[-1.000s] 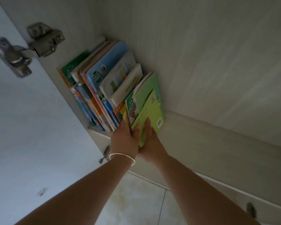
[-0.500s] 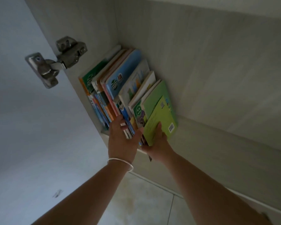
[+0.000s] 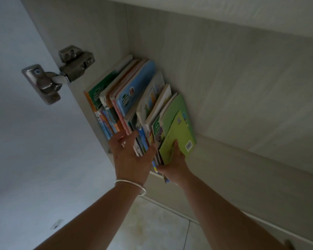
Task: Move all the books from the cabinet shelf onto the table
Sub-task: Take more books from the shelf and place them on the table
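A row of books (image 3: 134, 98) leans against the cabinet's side wall just beside the door hinge (image 3: 61, 76). The right hand (image 3: 173, 159) grips the green book (image 3: 177, 138) farthest from the hinge, thumb on its cover. The left hand (image 3: 132, 156), fingers spread wide, presses on the spines nearer the hinge.

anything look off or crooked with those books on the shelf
The row of books is not upright: it leans to one side. The few at the right end, including the green book that the right hand grips, stick out past the shelf's front edge. No damage is visible.
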